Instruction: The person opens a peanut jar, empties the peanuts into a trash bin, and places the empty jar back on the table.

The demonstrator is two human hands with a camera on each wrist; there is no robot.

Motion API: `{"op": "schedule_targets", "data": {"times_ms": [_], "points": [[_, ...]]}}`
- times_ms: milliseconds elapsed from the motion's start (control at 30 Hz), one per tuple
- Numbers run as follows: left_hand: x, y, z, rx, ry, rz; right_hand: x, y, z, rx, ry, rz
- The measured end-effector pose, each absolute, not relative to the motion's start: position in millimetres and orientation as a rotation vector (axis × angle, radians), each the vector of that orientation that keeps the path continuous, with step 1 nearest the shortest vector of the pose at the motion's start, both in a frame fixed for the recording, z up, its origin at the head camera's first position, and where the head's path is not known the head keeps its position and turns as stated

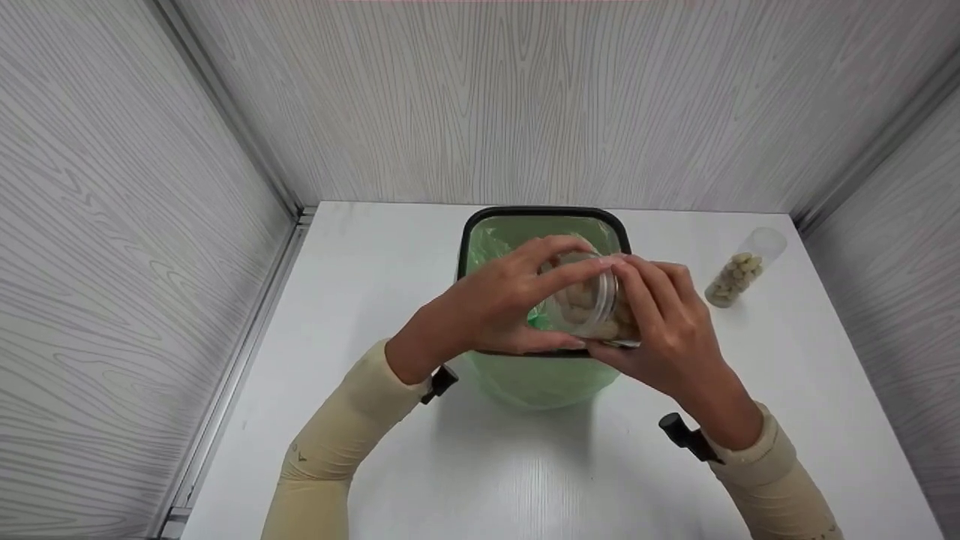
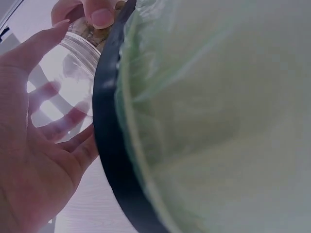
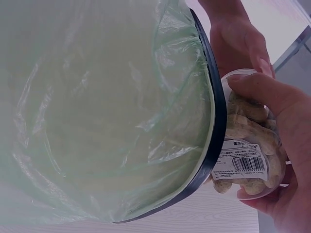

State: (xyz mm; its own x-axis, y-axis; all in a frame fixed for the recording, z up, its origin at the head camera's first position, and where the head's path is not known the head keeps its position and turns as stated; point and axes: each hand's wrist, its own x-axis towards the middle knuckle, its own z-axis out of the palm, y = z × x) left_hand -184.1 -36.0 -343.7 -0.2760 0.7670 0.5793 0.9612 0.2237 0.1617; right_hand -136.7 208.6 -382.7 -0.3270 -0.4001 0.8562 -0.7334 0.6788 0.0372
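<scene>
A clear plastic jar [image 1: 581,304] of unshelled peanuts [image 3: 245,127] lies tilted between both hands, above the near part of a bin. My left hand [image 1: 510,300] holds the jar's left end, fingers over the top and thumb at the near side. Around the right end curl the fingers of my right hand [image 1: 667,326]. A ringed rim [image 1: 604,296] runs round the clear wall between the hands; whether a second container meets it I cannot tell. In the right wrist view a white barcode label [image 3: 240,162] shows on the jar's end.
The bin has a black rim [image 1: 469,240] and a pale green liner bag [image 1: 536,382], and stands mid-table. To the right, a narrow clear container [image 1: 736,277] of pale nuts lies or leans on the white table [image 1: 360,285]. Wood-grain panels [image 1: 450,97] enclose the back and sides.
</scene>
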Motion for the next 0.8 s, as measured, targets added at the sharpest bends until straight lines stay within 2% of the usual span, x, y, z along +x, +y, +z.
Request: {"op": "schedule_targets", "data": {"times_ms": [800], "points": [[-180.7, -33.9, -339.8, -1.478, -2.159, -0.690, -135.5, 207.4, -380.2, 0.867, -1.935, 0.434]]}}
